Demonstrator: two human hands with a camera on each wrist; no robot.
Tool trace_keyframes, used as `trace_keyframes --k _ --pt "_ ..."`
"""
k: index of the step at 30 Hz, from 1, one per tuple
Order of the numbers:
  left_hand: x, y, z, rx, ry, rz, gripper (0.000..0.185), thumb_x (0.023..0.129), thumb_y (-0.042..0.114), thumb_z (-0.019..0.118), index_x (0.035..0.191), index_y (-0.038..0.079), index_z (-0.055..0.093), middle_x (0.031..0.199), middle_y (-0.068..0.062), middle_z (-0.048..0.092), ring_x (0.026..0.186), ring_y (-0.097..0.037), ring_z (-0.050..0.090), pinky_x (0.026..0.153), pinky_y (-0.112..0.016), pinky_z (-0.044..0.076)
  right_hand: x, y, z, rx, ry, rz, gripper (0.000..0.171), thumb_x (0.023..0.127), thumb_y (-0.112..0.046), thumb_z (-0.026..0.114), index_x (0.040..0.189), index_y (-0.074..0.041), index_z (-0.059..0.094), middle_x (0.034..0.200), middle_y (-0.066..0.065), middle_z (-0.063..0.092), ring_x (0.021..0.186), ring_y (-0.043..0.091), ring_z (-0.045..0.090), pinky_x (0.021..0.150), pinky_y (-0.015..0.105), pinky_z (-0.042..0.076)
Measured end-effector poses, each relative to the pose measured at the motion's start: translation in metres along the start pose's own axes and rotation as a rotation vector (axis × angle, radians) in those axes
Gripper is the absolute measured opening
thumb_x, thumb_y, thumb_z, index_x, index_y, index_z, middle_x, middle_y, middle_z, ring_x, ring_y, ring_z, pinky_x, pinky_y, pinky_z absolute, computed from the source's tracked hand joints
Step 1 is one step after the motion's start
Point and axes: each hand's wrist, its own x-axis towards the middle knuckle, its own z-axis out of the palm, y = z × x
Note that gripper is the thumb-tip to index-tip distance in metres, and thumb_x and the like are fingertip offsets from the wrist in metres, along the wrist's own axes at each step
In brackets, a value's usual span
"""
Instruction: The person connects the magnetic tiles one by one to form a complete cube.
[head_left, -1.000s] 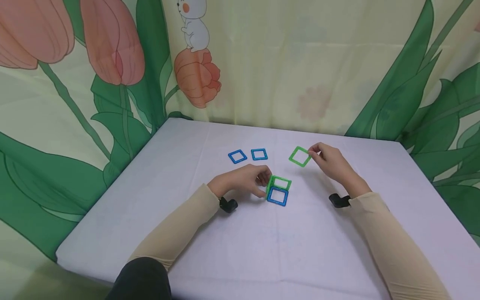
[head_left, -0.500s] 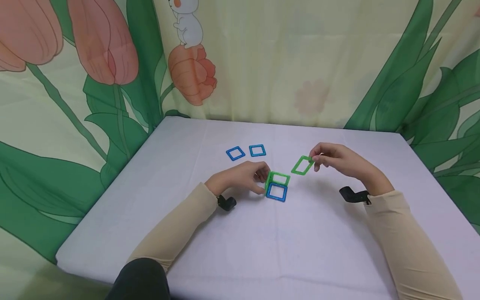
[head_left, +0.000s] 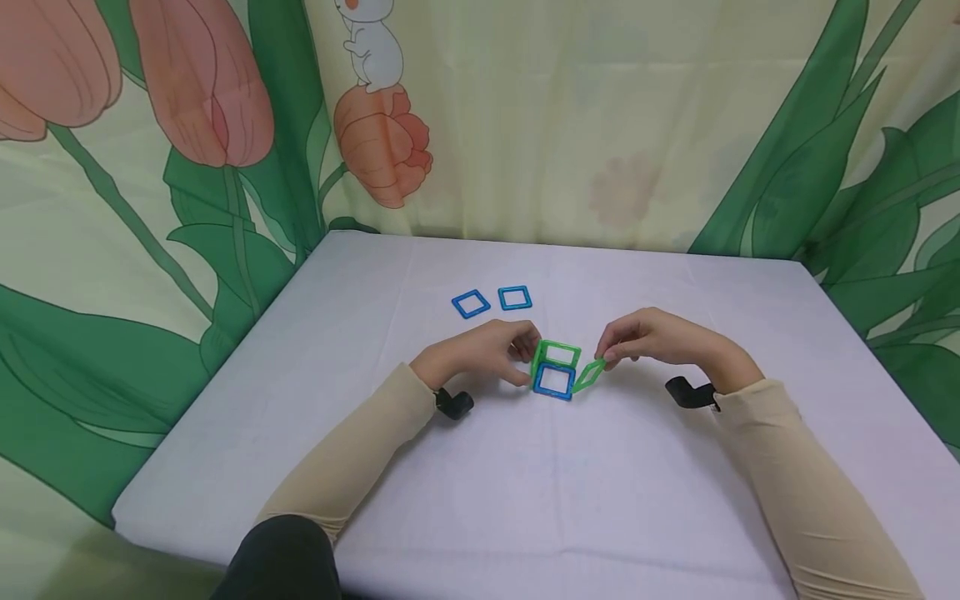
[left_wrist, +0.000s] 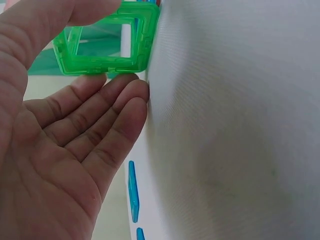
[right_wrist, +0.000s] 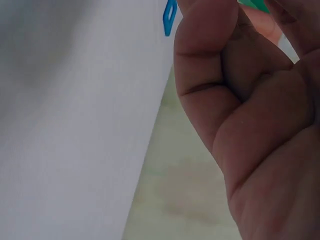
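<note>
My left hand (head_left: pixel 483 350) holds a green square magnetic tile (left_wrist: pixel 102 66) that stands upright, thumb on one edge and fingertips against the opposite one. That tile borders a blue magnetic tile (head_left: pixel 553 395) on the table. Behind the blue one, another green tile (head_left: pixel 561 344) rises along its far edge. My right hand (head_left: pixel 660 340) pinches a further green tile (head_left: pixel 579 387) by its upper corner. This tile slants, its lower end at the blue tile's right side; whether they touch I cannot tell. In the right wrist view, my curled fingers hide most of it.
Two loose blue tiles (head_left: pixel 458 309) (head_left: pixel 517 307) lie flat farther back, beyond my left hand. A white cloth covers the table (head_left: pixel 480 483). A curtain (head_left: pixel 525 125) printed with tulips and leaves hangs behind the table's far edge.
My right hand has brought its green tile left and toward me, down to the blue tile's right side, and tilted it. My left hand stays at the upright green tile.
</note>
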Motion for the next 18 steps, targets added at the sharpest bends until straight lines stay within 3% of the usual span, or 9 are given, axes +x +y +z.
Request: trace_keyframes --k 4,9,18 --pt "0.0 0.0 0.0 -0.011 0.004 0.006 0.051 0.084 0.02 0.085 0.127 0.011 0.059 0.111 0.002 0.066 0.104 -0.012 0.062 0.096 -0.021 0.052 0.007 -0.003 0.008 -0.01 0.005 -0.017 0.01 0.097 -0.017 0.073 0.103 -0.012 0.078 0.101 0.004 0.076 0.089 0.023 0.068 0.076 0.027 0.054" --pt "-0.001 0.002 0.0 -0.022 0.0 0.002 0.052 0.083 0.02 0.086 0.126 0.011 0.059 0.111 0.001 0.066 0.104 -0.013 0.062 0.096 -0.021 0.052 0.01 -0.012 0.016 -0.008 0.025 0.014 0.012 0.097 -0.007 0.071 0.105 -0.013 0.076 0.114 0.006 0.075 0.099 0.019 0.075 0.085 0.028 0.058" --pt "-0.001 0.005 -0.001 -0.014 -0.001 -0.005 0.051 0.083 0.02 0.085 0.126 0.011 0.059 0.111 0.002 0.066 0.105 -0.013 0.062 0.096 -0.022 0.052 0.009 -0.033 0.022 -0.26 0.092 -0.056 0.021 0.09 0.004 0.07 0.091 -0.017 0.076 0.101 -0.002 0.07 0.087 0.013 0.074 0.078 0.029 0.06"
